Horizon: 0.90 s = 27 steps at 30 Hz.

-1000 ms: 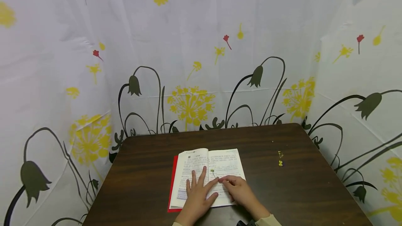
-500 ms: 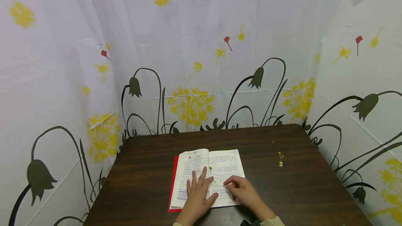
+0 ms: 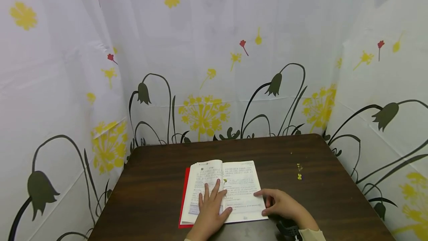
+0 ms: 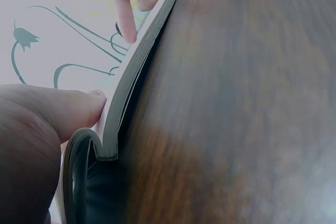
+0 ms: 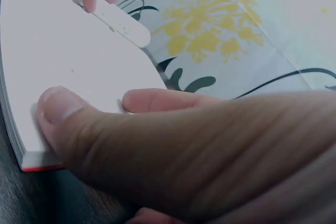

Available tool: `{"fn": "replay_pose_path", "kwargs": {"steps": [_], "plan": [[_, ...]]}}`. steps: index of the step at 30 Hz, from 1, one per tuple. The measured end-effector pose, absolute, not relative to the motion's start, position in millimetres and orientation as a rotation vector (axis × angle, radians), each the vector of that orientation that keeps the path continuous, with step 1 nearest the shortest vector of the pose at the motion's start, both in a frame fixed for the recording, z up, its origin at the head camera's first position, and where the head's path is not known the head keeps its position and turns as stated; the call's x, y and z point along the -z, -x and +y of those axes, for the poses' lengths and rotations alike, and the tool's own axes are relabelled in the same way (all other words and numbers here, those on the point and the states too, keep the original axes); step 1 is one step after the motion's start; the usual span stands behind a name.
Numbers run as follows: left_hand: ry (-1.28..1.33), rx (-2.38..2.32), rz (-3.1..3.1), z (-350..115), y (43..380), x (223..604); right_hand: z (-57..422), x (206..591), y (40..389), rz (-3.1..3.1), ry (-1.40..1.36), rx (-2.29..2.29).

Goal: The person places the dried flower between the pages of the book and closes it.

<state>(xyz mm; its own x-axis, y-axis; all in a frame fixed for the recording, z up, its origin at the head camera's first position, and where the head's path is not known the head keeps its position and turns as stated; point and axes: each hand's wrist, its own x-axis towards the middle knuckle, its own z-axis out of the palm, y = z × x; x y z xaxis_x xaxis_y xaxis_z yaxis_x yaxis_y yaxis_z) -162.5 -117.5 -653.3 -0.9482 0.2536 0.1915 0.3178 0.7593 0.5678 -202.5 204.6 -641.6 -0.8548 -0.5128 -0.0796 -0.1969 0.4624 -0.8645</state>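
An open book (image 3: 242, 172) with a red cover edge lies on the table. My left hand (image 3: 210, 206) rests on it with spread fingers, across the left page and the middle fold. By its fingertips a small yellow flower (image 3: 225, 180) with a thin stem lies on the right page near the fold. In the left wrist view, the left thumb (image 4: 73, 109) presses the page beside the fold. My right hand (image 3: 284, 204) is at the book's right edge, bent, thumb and index finger apart. The right wrist view shows its thumb (image 5: 60, 109) touching the page.
Small yellow flowers (image 3: 299, 172) lie on the brown table (image 3: 157, 181), right of the book. A white curtain with a printed flower pattern (image 3: 204, 118) hangs behind the table and along its sides.
My right hand has let go of the flower's stem and moved right to the book's edge. The flower stays by the fold. My left hand has kept its place.
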Motion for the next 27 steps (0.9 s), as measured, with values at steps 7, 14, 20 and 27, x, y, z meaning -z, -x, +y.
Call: {"fn": "replay_pose_path", "kwargs": {"steps": [7,14,20,27], "plan": [[0.471,0.93,-2.862,-118,163,654,203,644,200,2.371,0.597,1.367],[0.448,0.937,-2.877,-116,162,652,200,638,199,2.404,0.563,1.333],[0.445,0.959,-2.877,-114,161,653,200,639,199,2.429,0.557,1.316],[0.41,0.96,-2.859,-115,161,651,194,644,200,2.557,0.546,1.301]]}}
